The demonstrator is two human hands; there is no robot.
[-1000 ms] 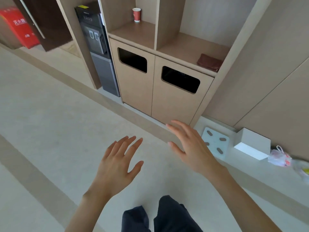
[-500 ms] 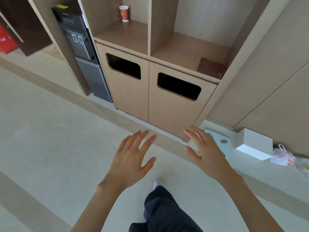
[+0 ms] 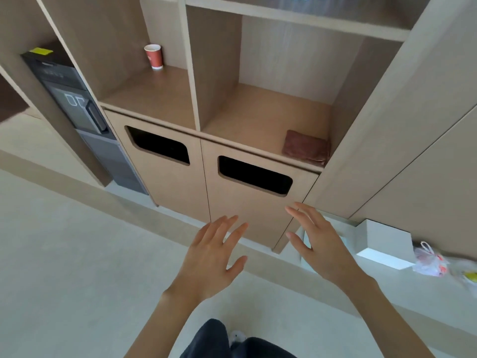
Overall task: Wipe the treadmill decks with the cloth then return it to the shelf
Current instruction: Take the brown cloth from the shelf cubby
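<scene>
**Cloth, location.** The cloth (image 3: 305, 148) lies folded flat on the shelf (image 3: 258, 117), right of centre in the frame. It sits in the front right corner of the right-hand compartment, close against the side wall. Nothing touches it. No treadmill is in view.

**Grip state.** My left grip (image 3: 214, 257) and right grip (image 3: 320, 244) are both fully open, with fingers straight and spread, and hold nothing. They hover at lower centre in front of the cabinet doors (image 3: 240, 202), well below the cloth.

**Step in hand (judged): fetch the cloth.**
1. I raise the right grip, the nearer one, above the shelf's front edge.
2. I approach from the front and left, because the side wall blocks the right.
3. I pinch through all the folded layers so the cloth lifts as one piece and does not trail open.
4. I lift it clear of the edge before I turn away.

**Change from the earlier frames.** The cabinet now fills more of the frame. The cloth has shifted from the upper right towards the centre. A higher shelf board has come into view at the top. The red item at the left edge is gone from view. Both grips have moved from over the floor (image 3: 64, 254) to in front of the doors, as open as before.
</scene>
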